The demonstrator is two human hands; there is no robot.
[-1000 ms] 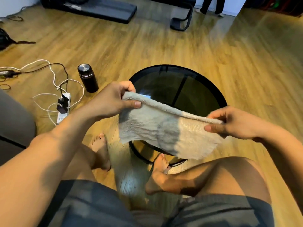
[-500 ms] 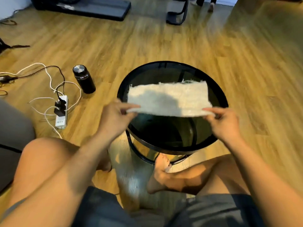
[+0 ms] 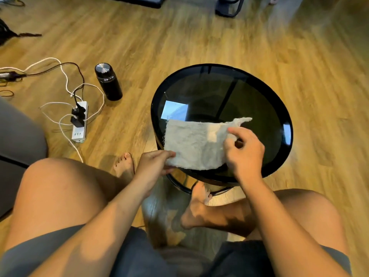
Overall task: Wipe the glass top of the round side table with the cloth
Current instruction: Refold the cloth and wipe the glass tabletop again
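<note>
A round side table [image 3: 279,108] with a dark glass top and black rim stands on the wood floor in front of my knees. A pale fluffy cloth [image 3: 191,144] is spread over the near left part of the glass. My left hand [image 3: 153,164] pinches its near left corner at the table's rim. My right hand [image 3: 243,150] grips the cloth's right side, with a far corner sticking up past the fingers. Whether the cloth lies flat on the glass or hovers just above it, I cannot tell.
A black flask [image 3: 108,81] stands on the floor left of the table. Beside it lie a white power strip [image 3: 79,124] and tangled cables [image 3: 60,72]. A grey seat edge [image 3: 18,136] is at far left. My bare feet rest by the table base.
The cloth has come down from being held stretched in the air to the near left of the glass. Both hands have moved closer together and lower.
</note>
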